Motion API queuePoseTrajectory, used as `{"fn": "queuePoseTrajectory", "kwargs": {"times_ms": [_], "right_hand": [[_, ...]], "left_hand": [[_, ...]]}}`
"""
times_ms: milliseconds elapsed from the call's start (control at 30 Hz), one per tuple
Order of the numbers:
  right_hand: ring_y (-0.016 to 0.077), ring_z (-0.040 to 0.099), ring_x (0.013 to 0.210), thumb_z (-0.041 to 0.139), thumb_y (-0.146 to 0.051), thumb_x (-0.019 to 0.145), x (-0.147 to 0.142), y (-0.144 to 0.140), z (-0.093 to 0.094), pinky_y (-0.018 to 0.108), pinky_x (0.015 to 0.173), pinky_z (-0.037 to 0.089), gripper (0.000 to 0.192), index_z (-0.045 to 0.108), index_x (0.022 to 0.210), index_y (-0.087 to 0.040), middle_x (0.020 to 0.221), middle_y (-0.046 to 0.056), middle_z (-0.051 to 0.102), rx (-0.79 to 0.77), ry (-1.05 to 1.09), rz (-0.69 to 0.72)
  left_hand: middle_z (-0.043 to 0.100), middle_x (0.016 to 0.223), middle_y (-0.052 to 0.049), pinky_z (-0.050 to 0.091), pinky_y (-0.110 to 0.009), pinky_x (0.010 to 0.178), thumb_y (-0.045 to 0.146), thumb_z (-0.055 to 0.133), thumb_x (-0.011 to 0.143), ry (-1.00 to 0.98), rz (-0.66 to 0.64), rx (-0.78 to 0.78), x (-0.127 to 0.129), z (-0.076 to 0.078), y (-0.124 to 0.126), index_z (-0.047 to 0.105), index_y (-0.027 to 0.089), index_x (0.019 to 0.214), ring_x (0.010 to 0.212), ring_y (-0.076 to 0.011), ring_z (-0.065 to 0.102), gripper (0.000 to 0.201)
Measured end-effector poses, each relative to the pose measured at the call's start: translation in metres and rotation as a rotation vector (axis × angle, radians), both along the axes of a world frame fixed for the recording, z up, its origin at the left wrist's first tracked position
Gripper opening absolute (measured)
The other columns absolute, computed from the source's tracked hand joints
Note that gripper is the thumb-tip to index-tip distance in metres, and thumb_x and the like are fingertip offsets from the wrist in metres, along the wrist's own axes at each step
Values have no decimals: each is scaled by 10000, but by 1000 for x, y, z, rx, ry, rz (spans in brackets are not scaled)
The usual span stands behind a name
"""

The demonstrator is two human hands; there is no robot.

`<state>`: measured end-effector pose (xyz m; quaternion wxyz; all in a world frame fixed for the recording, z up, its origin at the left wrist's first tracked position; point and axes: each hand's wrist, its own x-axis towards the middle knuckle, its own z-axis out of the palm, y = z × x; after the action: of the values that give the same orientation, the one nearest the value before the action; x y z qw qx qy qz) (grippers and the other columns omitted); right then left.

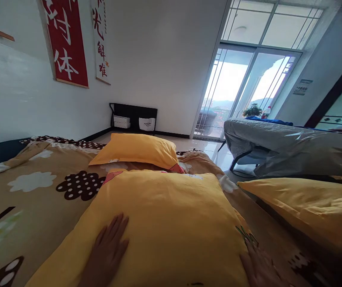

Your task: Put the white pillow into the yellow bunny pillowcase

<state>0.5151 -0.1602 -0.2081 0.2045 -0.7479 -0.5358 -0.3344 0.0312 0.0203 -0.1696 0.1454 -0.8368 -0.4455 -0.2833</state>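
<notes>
A large yellow pillow (171, 215) lies in front of me on a tan patterned bedspread (48, 215). My left hand (108, 247) rests flat on the pillow's left part, its fingers stretched out and pointing away from me. At the pillow's right edge, close to a small green print, my right hand (259, 263) lies with its fingers extended; its lower part runs out of the picture. Neither hand grips anything. Just beyond the near pillow sits a second yellow pillow (138, 151).
To the right is another yellow pillow or cushion (302, 203). Behind it stands a table (278, 135) under plastic sheeting, with a plant (252, 110) and a bottle (266, 112). A low black shelf (133, 113) is by the far wall, left of glass sliding doors (242, 87).
</notes>
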Motion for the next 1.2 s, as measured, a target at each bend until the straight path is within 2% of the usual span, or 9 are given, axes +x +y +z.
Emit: {"fn": "queuePoseTrajectory", "kwargs": {"times_ms": [233, 433, 600, 833, 1033, 1200], "right_hand": [[267, 272, 1442, 217, -429, 901, -4, 1, 4, 506, 853, 517, 587, 205, 1487, -424, 1495, -194, 259, 78, -55, 66], [235, 210, 1462, 263, -382, 904, -11, 1, 19, 490, 841, 543, 622, 88, 1499, -437, 1503, -206, 224, 160, -140, 154], [234, 179, 1467, 262, -392, 909, -14, 2, 26, 488, 851, 549, 598, 162, 1497, -429, 1497, -198, 246, 190, -138, 210], [218, 192, 1458, 251, -374, 910, -8, 4, 20, 456, 828, 560, 576, 254, 1484, -414, 1482, -175, 301, 201, -173, 204], [217, 207, 1455, 224, -419, 912, -6, 3, 19, 424, 828, 564, 556, 375, 1446, -387, 1470, -170, 323, 204, -157, 207], [237, 217, 1450, 216, -407, 911, -7, 1, 15, 446, 830, 555, 557, 344, 1452, -404, 1481, -195, 274, 166, -111, 153]], "left_hand": [[323, 1535, 20, 421, -412, 1035, 367, 319, 1004, 25, 13, 57, 0, 1, -2, 39, 318, 1552, 1394, -164, 364, 618], [297, 1546, 25, 415, -411, 1051, 377, 321, 1004, 34, 21, 41, 0, -2, 0, 54, 321, 1551, 1408, -159, 338, 611], [311, 1537, 25, 455, -415, 1018, 370, 301, 1007, 43, 26, 64, 1, 0, -1, 44, 319, 1551, 1396, -154, 361, 604], [295, 1541, 33, 474, -434, 1011, 378, 295, 1010, 50, 27, 35, 1, 2, -2, 22, 332, 1548, 1399, -153, 355, 606], [288, 1547, 25, 450, -427, 1033, 372, 300, 1009, 39, 32, 17, 0, -3, -1, 42, 338, 1547, 1402, -161, 351, 598], [272, 1556, 19, 396, -428, 1079, 372, 307, 1008, 7, 27, -60, -1, -6, 0, 88, 336, 1543, 1419, -174, 318, 579]]}}
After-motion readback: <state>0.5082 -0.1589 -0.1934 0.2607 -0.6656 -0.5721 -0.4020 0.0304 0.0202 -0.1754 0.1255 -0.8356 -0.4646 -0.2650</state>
